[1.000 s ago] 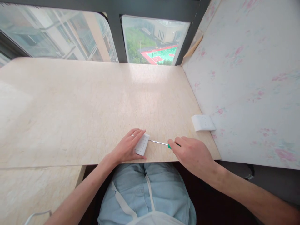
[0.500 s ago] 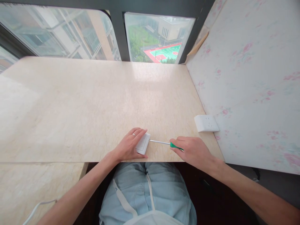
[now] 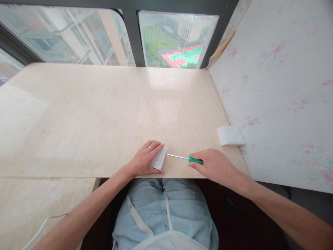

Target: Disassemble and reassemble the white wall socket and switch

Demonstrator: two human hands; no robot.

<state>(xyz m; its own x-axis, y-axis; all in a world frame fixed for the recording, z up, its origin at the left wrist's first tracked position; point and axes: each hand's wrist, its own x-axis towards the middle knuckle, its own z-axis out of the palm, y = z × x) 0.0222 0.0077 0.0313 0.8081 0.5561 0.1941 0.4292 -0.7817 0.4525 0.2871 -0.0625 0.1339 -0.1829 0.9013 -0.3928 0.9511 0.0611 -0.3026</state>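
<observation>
My left hand [image 3: 147, 158] grips a small white wall socket panel [image 3: 159, 159] near the counter's front edge. Its fingers lie over the far side and the thumb is at the near side, so part of the panel is covered. A screwdriver [image 3: 196, 160] with a green handle and thin metal shaft is in my right hand [image 3: 213, 163], pinched between thumb and fingers. The shaft points left, nearly level, and its tip meets the panel's right edge. Whether the tip is inside a slot there is too small to tell.
The pale marble-patterned counter [image 3: 104, 114] runs back to dark-framed windows [image 3: 139, 38]. At right, a white socket box [image 3: 231, 135] sits against the flowered wall [image 3: 281, 90]. A white cable [image 3: 43, 225] lies on the lower surface at left.
The fingers of my right hand have shifted on the screwdriver, so more of the green handle shows. The panel stays in my left hand, tilted slightly differently. The whole view has shifted a little.
</observation>
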